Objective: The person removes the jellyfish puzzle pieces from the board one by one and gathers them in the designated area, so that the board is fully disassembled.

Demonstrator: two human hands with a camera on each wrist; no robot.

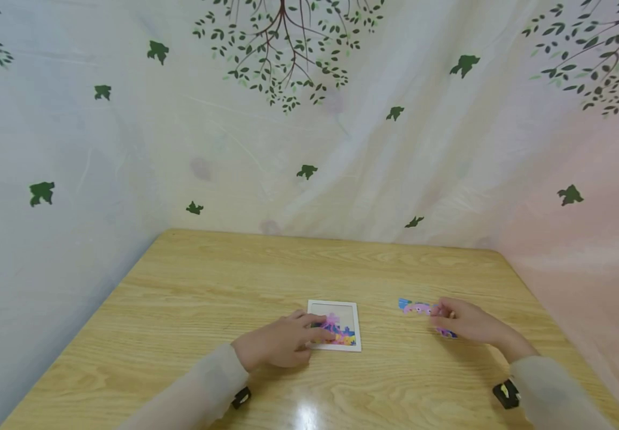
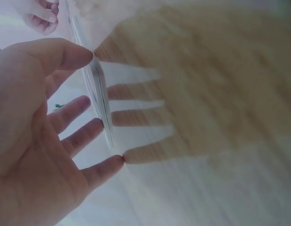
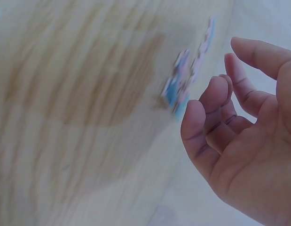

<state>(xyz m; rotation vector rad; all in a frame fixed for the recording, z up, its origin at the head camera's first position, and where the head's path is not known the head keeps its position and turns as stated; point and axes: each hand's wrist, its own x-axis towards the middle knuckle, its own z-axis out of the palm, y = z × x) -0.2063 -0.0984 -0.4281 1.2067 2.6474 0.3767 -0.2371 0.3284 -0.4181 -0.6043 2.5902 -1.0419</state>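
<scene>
A small white-framed jigsaw puzzle (image 1: 359, 327) lies on the table, its lower part filled with pink, blue and yellow pieces. My left hand (image 1: 286, 339) rests at its left side with fingers spread over it. From the left wrist, the puzzle board (image 2: 99, 89) appears edge-on, touched by the thumb and fingertips of the left hand (image 2: 46, 127). My right hand (image 1: 468, 321) hovers by loose puzzle pieces (image 1: 419, 308) and partly hides them. In the right wrist view, the right hand (image 3: 248, 127) has loosely bent fingers with nothing between them, apart from the blurred puzzle pieces (image 3: 173, 87).
Everything lies on a wood-grain table (image 1: 223, 275). Pale fabric (image 1: 266, 149) printed with leaves and branches hangs behind the table and along both sides. Black devices (image 1: 506, 394) sit at both wrists.
</scene>
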